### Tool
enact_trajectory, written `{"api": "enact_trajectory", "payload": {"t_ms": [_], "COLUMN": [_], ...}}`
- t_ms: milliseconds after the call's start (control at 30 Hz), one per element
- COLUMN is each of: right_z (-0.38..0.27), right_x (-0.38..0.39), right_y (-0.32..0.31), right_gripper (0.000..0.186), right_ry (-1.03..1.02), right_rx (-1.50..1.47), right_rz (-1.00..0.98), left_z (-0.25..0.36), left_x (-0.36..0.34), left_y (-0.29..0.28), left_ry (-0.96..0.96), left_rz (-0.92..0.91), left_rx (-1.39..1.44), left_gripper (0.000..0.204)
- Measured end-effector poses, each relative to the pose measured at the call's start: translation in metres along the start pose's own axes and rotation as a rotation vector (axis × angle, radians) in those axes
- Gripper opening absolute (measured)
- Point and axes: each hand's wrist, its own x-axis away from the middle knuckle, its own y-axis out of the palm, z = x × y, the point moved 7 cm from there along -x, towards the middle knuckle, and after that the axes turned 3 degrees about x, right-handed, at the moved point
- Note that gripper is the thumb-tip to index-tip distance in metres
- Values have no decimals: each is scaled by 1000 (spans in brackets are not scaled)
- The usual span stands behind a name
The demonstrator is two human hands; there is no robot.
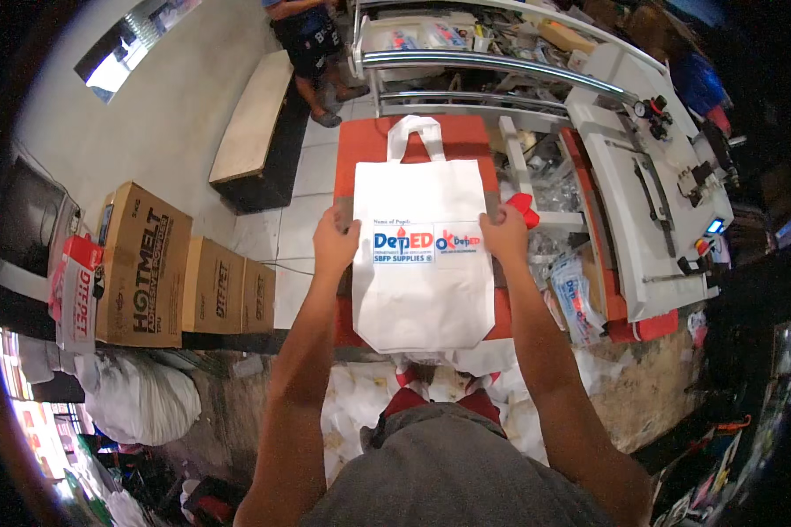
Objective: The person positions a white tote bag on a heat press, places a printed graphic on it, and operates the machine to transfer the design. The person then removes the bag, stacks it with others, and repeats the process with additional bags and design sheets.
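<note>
A white tote bag (424,303) lies flat on a red padded platen (351,140), its two handles at the far end. Blue and red print runs across the bag's middle. My left hand (341,234) grips the bag's left edge, thumb on top and fingers hidden beneath. The opposite edge is pinched by my right hand (504,234) at about the same height. Just beyond my right hand sits a small red object (524,210) whose kind I cannot make out.
A white heat press (624,193) with a small lit display stands at right, next to plastic-wrapped printed goods (575,299). Metal rollers (501,66) cross the far side. Cardboard boxes (145,272) line the left. Another person (312,53) stands by a long wooden-topped box (253,123).
</note>
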Motion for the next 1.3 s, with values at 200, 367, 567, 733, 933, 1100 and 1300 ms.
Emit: {"api": "enact_trajectory", "payload": {"t_ms": [200, 367, 567, 733, 933, 1100, 1300], "right_z": [31, 17, 23, 24, 24, -24, -50], "right_x": [103, 149, 149, 150, 148, 135, 121], "right_y": [-48, -30, -28, -23, -26, -42, -9], "right_gripper": [34, 38, 39, 38, 37, 42, 47], "right_ry": [153, 4, -31, -6, 35, -322, -542], "right_rx": [-117, -15, -14, -24, -3, 82, 208], "right_rz": [-154, -204, -92, -72, -90, 106, -83], "left_z": [-20, -13, -14, -15, -15, 15, 48], "left_x": [94, 138, 145, 146, 146, 129, 116], "left_y": [-26, -23, -16, -15, -13, -21, 8], "left_ry": [-147, -29, -82, -108, -140, 97, 491], "left_rz": [-88, -50, -49, -19, -38, 19, -1], "left_rx": [88, 75, 120, 169, 218, -66, -262], "left_gripper": [37, 34, 32, 31, 30, 37, 43]}}
